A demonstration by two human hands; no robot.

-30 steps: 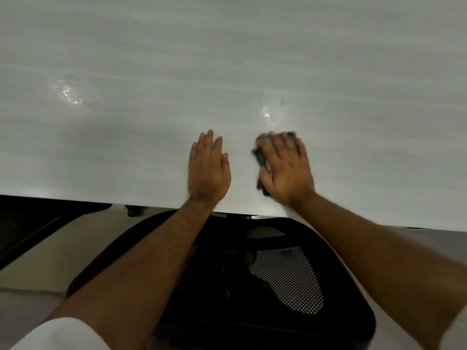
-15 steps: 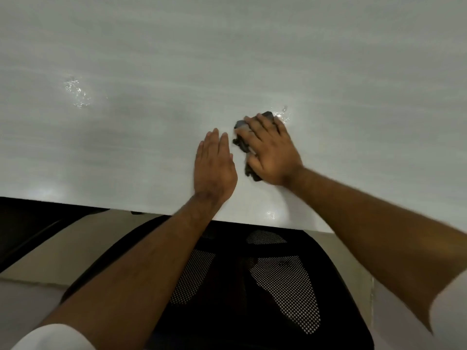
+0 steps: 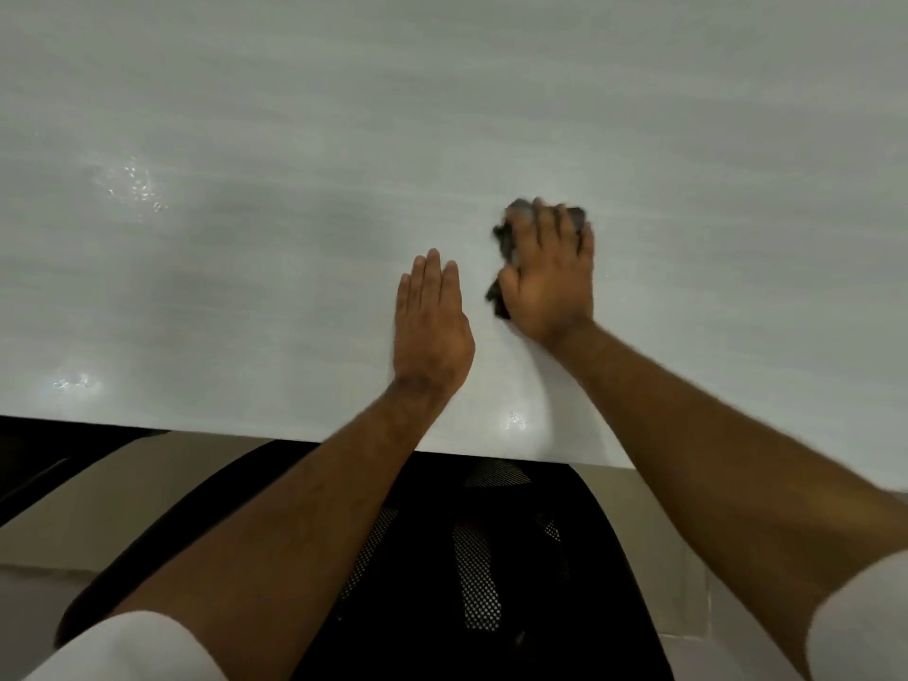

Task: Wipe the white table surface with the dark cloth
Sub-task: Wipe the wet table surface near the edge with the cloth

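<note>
The right hand point(image 3: 548, 272) presses the dark cloth point(image 3: 506, 248) flat against the white bench point(image 3: 295, 140), fingers spread over it, a little in from the near edge. The left hand point(image 3: 432, 321) rests flat beside it, fingers straight and together, holding nothing.

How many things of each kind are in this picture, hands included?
Hands: 2, left hand flat on the table, right hand pressing the cloth
Dark cloth: 1
White table: 1
Black mesh chair: 1
Total: 5
</note>
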